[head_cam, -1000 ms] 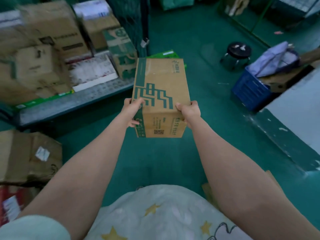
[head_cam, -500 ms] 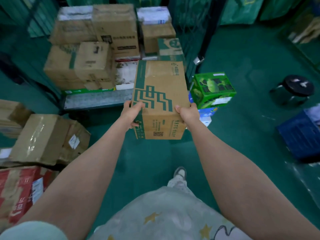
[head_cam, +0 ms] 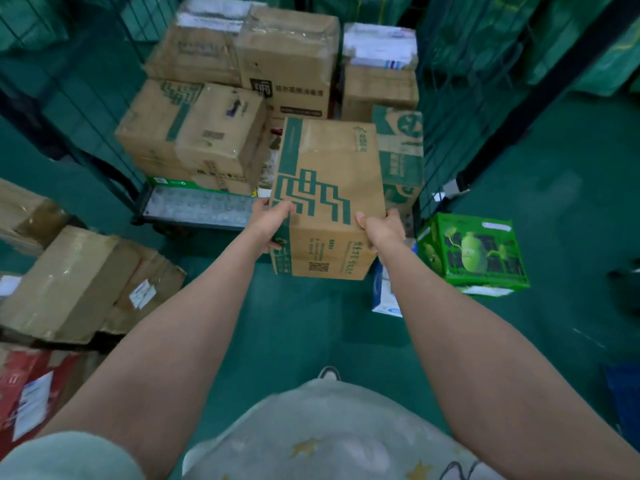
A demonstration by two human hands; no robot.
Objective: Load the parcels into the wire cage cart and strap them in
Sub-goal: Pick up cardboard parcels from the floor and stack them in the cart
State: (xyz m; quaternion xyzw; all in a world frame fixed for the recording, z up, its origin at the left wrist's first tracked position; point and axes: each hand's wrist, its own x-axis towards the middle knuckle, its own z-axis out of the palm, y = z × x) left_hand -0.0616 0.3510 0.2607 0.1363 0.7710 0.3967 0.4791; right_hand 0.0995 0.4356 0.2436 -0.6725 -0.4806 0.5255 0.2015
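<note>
I see the brown carton [head_cam: 329, 188] closed, with a green stepped print on its top face and a QR label on its near end. It is held above the floor, long axis pointing into the wire cage cart [head_cam: 194, 211]. Stacked parcels [head_cam: 284, 60] fill the cart's rear, apparently in two tiers.

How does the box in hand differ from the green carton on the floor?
The held box is brown cardboard with a green stripe pattern; the green carton is printed green all over. The left hand and right hand grip the held box off the floor; the green carton sits on the floor. Both are closed.
</note>
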